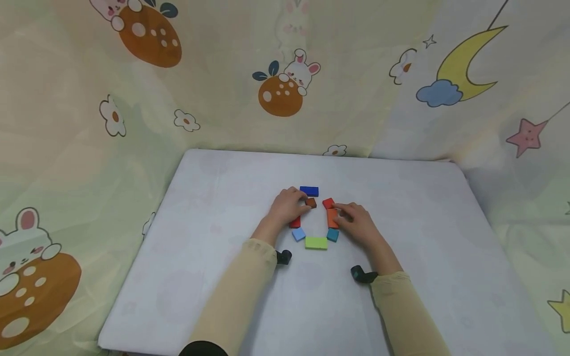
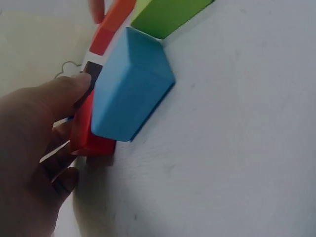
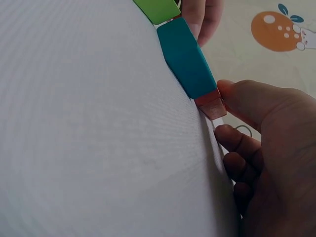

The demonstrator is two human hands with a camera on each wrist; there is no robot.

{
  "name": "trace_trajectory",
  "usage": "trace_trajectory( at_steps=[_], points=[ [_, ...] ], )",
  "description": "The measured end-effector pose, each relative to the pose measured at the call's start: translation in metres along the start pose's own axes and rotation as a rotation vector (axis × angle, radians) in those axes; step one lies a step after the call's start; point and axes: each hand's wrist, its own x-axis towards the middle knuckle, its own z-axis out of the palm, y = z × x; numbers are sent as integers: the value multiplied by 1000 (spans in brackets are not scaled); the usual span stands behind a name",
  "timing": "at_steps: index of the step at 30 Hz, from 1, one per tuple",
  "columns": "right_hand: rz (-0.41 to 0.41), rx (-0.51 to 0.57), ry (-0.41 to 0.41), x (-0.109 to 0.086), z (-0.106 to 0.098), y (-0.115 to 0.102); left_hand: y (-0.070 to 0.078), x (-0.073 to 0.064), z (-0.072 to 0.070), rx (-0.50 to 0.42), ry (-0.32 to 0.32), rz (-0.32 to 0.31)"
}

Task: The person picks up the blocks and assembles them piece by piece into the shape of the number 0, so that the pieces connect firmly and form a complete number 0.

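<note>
My left hand [image 1: 287, 205] pinches a small brown block [image 1: 310, 202]; in the left wrist view its thumb [image 2: 83, 80] lies on that block, and the other fingers are partly hidden. Beneath this hand a red block [image 2: 91, 133] lines up with a light blue block [image 1: 299, 234]. On the opposite side my right hand [image 1: 358, 225] touches a row of blocks. Its index finger reaches the small red block [image 1: 328, 203], while the thumb [image 3: 242, 94] is at the side of the orange block [image 1: 332, 218]. A teal block [image 3: 185, 57] joins that row's near end.
A lime green block [image 1: 316, 243] lies at the near end of the ring and a dark blue block [image 1: 309, 191] at the far end. All stand on a white table [image 1: 222, 198]. Behind it hangs a cloth [image 1: 222, 74] printed with rabbits and flowers.
</note>
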Motion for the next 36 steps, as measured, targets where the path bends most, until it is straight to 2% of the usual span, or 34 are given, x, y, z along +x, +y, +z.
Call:
trace_trajectory(
  at_steps=[6, 11, 17, 25, 28, 33, 36],
  points=[
    [6, 9, -3, 0, 0, -1, -2, 0, 1, 23, 46, -10],
    [34, 7, -12, 0, -1, -1, -13, -3, -3, -36, 77, -28],
    [26, 10, -2, 2, -2, -1, -26, -7, -8, -115, 50, -62],
    [30, 23, -2, 1, 2, 2, -30, -4, -8, -174, 3, -88],
    [25, 20, 3, 1, 2, 2, -31, -3, -8, -176, 6, -68],
    [17, 22, 14, 1, 2, 2, -36, -2, -7, -98, 15, 17],
    [15, 21, 10, 1, 2, 2, -37, -2, -6, -75, 23, 39]
  ],
)
